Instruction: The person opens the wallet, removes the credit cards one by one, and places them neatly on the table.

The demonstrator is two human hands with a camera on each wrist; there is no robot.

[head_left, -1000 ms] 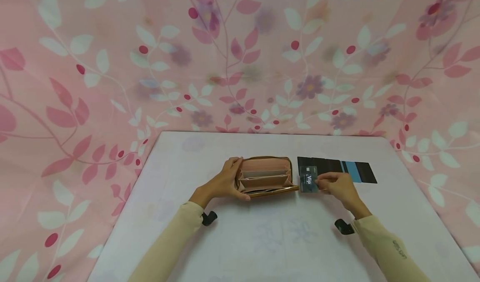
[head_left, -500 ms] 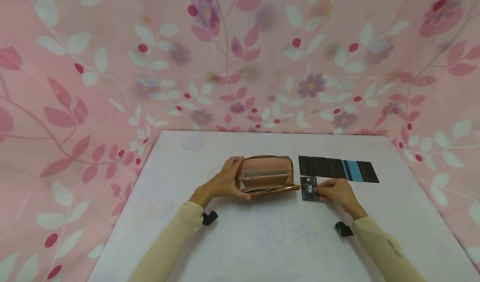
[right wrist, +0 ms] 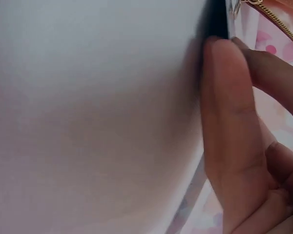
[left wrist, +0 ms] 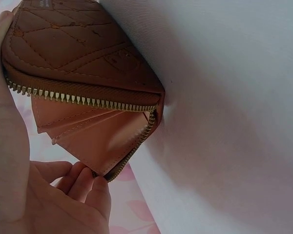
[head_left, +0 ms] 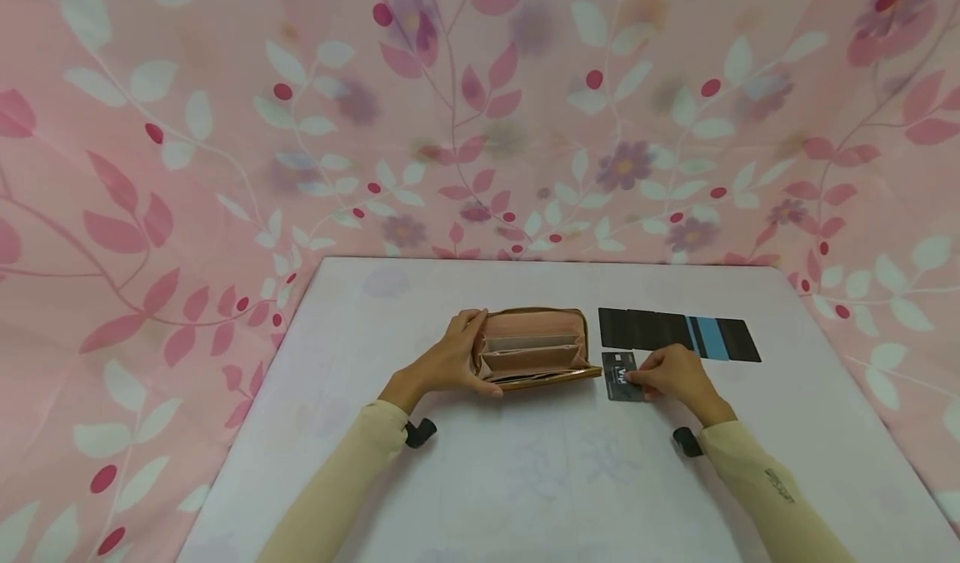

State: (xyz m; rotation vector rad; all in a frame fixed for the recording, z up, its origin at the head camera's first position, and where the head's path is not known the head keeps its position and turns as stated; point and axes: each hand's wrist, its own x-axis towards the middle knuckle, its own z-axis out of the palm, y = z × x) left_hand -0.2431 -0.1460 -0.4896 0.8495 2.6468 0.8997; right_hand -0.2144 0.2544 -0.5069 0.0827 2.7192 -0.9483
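Progress: the wallet (head_left: 534, 355) stands unzipped and gaping on the worktop (head_left: 525, 471), its brass-coloured zip (left wrist: 102, 103) parted; a row of dark cards (head_left: 645, 330) (1 light-blue band among them) lies to its right; this stage appears complete. 1 dark card (head_left: 617, 384) is in handling, apart from the wallet and just below the row's near edge; its placing is judged unfinished, and any cards left inside the wallet cannot be confirmed.

Hands: well apart; the left hand (head_left: 444, 365) grips the wallet's left side; the right hand (head_left: 675, 374) pinches the single card at its right edge.

Markings: large pale letters on the held card seem to read "VIP" (fingers cover part); a label (left wrist: 45, 2) on the wallet's outside is cut off and illegible; dark lettering on the right sleeve (head_left: 776, 484) is too small to read.
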